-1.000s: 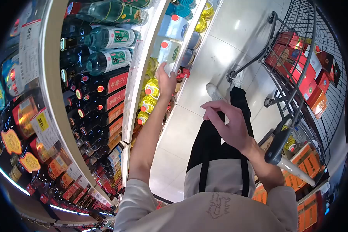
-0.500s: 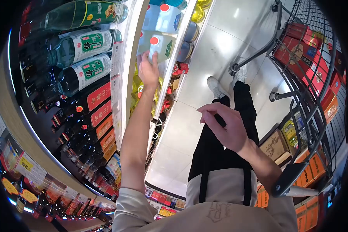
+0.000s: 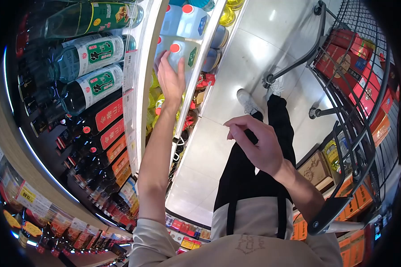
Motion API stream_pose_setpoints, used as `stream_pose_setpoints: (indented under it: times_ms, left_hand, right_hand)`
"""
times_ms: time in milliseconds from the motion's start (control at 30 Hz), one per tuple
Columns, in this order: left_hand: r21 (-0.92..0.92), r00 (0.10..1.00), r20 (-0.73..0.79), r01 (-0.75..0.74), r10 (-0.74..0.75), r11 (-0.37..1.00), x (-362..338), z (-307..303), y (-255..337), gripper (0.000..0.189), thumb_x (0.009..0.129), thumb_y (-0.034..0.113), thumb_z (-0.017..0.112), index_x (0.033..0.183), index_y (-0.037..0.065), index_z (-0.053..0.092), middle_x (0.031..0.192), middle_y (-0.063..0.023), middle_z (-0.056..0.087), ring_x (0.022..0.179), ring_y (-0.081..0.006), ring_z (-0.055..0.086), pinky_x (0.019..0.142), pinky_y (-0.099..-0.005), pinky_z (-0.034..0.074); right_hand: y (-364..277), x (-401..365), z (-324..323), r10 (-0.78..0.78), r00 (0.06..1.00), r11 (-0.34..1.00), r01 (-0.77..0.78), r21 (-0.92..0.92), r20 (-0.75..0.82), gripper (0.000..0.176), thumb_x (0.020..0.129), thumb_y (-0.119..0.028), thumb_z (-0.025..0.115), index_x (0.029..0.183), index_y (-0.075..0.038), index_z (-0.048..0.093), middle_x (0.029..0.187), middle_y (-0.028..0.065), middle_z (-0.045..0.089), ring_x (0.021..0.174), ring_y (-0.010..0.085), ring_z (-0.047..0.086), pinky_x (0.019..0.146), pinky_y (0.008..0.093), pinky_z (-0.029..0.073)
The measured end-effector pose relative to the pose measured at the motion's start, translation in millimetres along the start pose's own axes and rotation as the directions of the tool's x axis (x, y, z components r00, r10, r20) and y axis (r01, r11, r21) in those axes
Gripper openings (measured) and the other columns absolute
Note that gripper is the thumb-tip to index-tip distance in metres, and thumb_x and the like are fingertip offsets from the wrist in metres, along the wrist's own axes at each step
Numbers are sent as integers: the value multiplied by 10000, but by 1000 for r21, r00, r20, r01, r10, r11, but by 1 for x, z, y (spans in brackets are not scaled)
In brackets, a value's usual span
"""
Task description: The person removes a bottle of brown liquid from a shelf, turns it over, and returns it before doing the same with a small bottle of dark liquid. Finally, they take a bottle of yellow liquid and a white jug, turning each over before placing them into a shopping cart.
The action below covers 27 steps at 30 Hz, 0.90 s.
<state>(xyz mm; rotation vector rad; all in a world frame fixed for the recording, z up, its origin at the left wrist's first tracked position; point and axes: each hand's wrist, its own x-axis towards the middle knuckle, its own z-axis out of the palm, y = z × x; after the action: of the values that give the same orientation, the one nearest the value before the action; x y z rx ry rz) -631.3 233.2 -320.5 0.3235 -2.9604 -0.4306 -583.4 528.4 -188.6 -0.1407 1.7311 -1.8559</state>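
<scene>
My left hand (image 3: 171, 82) reaches to the shelf with its thumb and fingers spread against a whitish jug (image 3: 182, 53) that has a red cap. The jug stands among similar jugs, and part of its side is hidden behind the hand. My right hand (image 3: 257, 144) hangs over my legs, fingers together and curled toward the thumb, with nothing visible in it. Left of my left hand lie large green-labelled bottles (image 3: 100, 51). Yellow bottles (image 3: 155, 95) are beside its wrist.
A wire shopping cart (image 3: 358, 95) with red boxes (image 3: 338, 62) stands on the right. Orange boxes (image 3: 352, 202) are at the lower right. The white shelf edge (image 3: 203, 53) runs beside the jugs. Dark bottles with red labels (image 3: 109, 113) fill the left shelves.
The fingers of my left hand have spread wider on the jug. The view has shifted slightly. My right hand keeps its curled shape over my legs.
</scene>
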Motion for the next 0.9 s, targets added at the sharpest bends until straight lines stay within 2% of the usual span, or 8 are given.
stream_pose_setpoints:
  times_ms: [33,167,333,567,667,767,833,900]
  left_hand:
    - [-36,989,-47,-144,142,989,5,1,4,502,925,193,681,1335,-32,499,1320,-239,566,1242,-423,508,1014,-500,424]
    - [-40,985,-52,-165,163,985,29,12,19,525,911,164,691,1351,-31,481,1303,-235,576,1242,-418,511,1027,-495,417]
    - [-49,996,91,-16,20,999,73,30,21,478,914,170,684,1321,-10,511,1292,-239,589,1172,-433,555,1013,-489,421]
    - [-15,996,86,15,-13,1000,106,47,30,454,889,246,724,1249,11,577,1137,-236,677,1084,-411,618,950,-480,467]
    - [-55,962,191,211,-197,976,114,48,38,512,871,289,751,1257,8,564,1018,-215,716,995,-411,657,890,-481,498]
    - [-71,931,248,292,-267,954,122,54,26,553,865,315,761,1268,1,551,936,-177,729,885,-354,699,831,-439,525]
    - [-288,877,374,419,-301,861,128,56,19,598,897,311,760,1305,-50,514,894,-113,717,806,-185,685,755,-319,524]
    - [-319,878,367,429,-307,845,126,53,16,599,885,310,757,1305,-47,522,876,-107,719,821,-198,694,777,-330,522]
  right_hand:
    - [1,0,0,0,1000,1000,0,-6,-1,125,957,-24,626,1074,9,655,835,82,681,773,172,691,710,287,538]
    - [2,1,-3,18,1000,1000,-18,1,2,126,955,-25,622,1071,12,656,831,79,679,764,167,684,709,282,537]
    - [6,1,-6,39,999,999,-39,4,-7,147,996,-77,598,1085,17,667,832,77,697,793,126,684,738,263,524]
    - [6,4,-8,25,999,999,-26,-34,-37,119,936,-17,635,1052,-1,662,845,85,684,786,202,689,719,302,536]
    - [7,5,-11,44,998,999,-45,-19,-37,120,938,-20,634,1054,-5,661,849,86,686,793,204,693,722,303,537]
    - [8,8,-12,50,998,999,-50,-7,-33,122,940,-24,633,1057,-3,660,855,88,689,794,203,696,723,302,539]
    - [9,8,-15,40,999,999,-40,-8,-33,123,941,-27,632,1058,-1,659,859,88,691,792,201,698,721,301,541]
    - [7,9,-16,112,993,993,-111,28,-33,125,943,-34,633,1059,2,660,871,91,696,785,199,699,721,302,544]
